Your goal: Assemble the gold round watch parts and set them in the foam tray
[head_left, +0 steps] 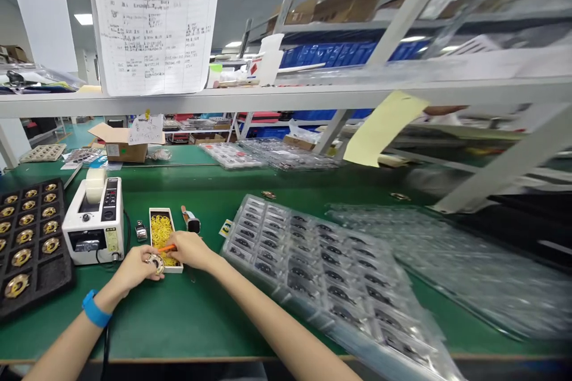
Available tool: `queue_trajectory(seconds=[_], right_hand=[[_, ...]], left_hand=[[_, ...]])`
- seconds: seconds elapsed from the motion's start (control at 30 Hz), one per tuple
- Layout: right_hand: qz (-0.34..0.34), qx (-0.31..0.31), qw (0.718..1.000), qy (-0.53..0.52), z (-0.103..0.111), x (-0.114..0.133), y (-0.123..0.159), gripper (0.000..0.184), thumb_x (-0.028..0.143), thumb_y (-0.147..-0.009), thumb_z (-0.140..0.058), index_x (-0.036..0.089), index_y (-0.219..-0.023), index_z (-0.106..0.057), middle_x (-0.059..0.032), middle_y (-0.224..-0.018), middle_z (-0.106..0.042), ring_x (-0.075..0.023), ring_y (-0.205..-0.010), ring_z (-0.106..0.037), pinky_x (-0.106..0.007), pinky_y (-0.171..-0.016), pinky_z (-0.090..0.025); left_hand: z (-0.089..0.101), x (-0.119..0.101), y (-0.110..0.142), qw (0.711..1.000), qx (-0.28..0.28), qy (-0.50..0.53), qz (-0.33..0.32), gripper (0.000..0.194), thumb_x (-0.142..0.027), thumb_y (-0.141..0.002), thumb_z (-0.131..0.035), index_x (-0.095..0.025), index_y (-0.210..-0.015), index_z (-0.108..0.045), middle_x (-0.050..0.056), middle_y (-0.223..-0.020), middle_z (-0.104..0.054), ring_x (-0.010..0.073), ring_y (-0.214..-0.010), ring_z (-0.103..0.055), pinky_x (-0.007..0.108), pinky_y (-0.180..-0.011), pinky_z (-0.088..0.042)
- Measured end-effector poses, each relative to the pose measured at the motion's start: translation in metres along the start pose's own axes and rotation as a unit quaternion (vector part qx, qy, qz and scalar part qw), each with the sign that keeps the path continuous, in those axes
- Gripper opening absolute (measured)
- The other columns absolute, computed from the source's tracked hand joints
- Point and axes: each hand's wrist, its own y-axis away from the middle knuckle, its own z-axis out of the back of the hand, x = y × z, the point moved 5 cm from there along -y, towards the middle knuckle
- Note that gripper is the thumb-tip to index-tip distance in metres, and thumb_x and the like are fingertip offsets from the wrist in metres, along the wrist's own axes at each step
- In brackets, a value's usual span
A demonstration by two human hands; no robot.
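Observation:
My left hand [134, 269] is closed around a round gold watch case [156, 262], gripping it by the edge. In my right hand [193, 249] is a thin orange-handled tool [167, 248], its tip at the case; the kind of tip is too small to make out. Both hands are over the near end of a narrow white box [178, 269] filled with small yellow rings [161, 227]. Just beyond my right hand lies a wristwatch [193, 224] with an orange-brown strap. A small metal piece [141, 230] sits left of the box.
At left are a white tape dispenser [114, 214] and a black foam tray [50, 274] of gold cases. Clear plastic trays [313, 268] of dark parts cover the right side, with more clear trays [482, 274] beyond. A shelf beam [286, 98] crosses above the green table [214, 315].

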Motion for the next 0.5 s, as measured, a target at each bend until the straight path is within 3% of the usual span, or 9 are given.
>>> queue_trajectory(seconds=[0.17, 0.5], right_hand=[[-0.022, 0.023, 0.999, 0.040, -0.004, -0.006, -0.020, 0.028, 0.033, -0.091, -0.056, 0.015, -0.112, -0.059, -0.0071, -0.112, -0.061, -0.0193, -0.097, -0.061, -0.041, -0.083, -0.052], [-0.050, 0.015, 0.998, 0.044, 0.002, -0.015, -0.054, 0.029, 0.033, -0.091, -0.056, 0.016, -0.114, -0.058, -0.0079, -0.115, -0.060, -0.0193, -0.097, -0.061, -0.040, -0.083, -0.052]], left_hand=[[-0.002, 0.003, 0.001, 1.000, 0.005, -0.007, 0.001, 0.032, 0.003, -0.056, -0.059, -0.013, -0.084, -0.059, -0.001, -0.065, -0.066, 0.0158, -0.056, -0.069, 0.023, -0.054, -0.055], [-0.003, 0.005, 0.000, 1.000, 0.003, -0.016, 0.015, 0.036, 0.002, -0.054, -0.059, -0.013, -0.086, -0.059, 0.000, -0.067, -0.067, 0.0181, -0.059, -0.070, 0.025, -0.057, -0.055]])
